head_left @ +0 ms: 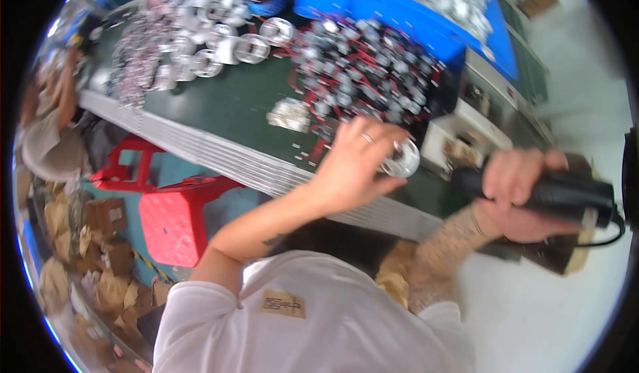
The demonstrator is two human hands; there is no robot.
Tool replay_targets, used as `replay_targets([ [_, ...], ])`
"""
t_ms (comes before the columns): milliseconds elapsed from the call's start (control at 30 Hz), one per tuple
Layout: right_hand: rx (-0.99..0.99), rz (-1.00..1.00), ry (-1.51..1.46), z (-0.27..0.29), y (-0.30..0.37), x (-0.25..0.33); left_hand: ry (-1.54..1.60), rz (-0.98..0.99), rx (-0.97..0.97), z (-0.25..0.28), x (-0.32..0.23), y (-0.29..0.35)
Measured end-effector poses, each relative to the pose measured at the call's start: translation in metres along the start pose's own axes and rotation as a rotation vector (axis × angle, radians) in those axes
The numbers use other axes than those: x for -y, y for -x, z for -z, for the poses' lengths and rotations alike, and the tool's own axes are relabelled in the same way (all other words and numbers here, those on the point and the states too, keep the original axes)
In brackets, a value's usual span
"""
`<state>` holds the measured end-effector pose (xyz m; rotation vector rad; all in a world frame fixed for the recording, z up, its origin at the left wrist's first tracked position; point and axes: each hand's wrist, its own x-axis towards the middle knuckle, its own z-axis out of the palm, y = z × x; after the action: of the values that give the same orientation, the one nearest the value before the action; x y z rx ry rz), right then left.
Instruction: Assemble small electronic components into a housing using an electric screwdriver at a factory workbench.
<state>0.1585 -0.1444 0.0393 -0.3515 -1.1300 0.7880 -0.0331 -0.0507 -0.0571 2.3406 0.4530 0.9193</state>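
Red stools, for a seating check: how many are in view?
2: one red stool left of centre, its seat showing; the second stool just beyond it, up and left. Others may be hidden below the green work surface.

R grip [516, 181] & blk tool [569, 196] blurred, L grip [359, 163] hides pt of clear ring [408, 162].

pass: bare green counter [216, 110] between white rings [227, 51] and pale pile [289, 114] | blocked: wired-part heap [363, 73], blue bin [393, 8] behind | right: white box [489, 125], black tool [566, 196]
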Motion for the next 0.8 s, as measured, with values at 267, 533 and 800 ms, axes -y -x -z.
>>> replay_targets([
  [267, -0.259, -0.105, -0.028, 0.017, 0.023, -0.007, -0.419, 0.779, -0.273, 0.169, 0.121, -0.038],
  [533, -0.229, -0.103, -0.016, 0.016, 0.022, -0.015, -0.249, 0.38, -0.29, 0.194, 0.072, -0.114],
  [800, -0.288, -0.17, -0.02, 0.025, 0.026, -0.019, -0.65, 0.202, 0.337, 0.027, 0.114, -0.319],
])
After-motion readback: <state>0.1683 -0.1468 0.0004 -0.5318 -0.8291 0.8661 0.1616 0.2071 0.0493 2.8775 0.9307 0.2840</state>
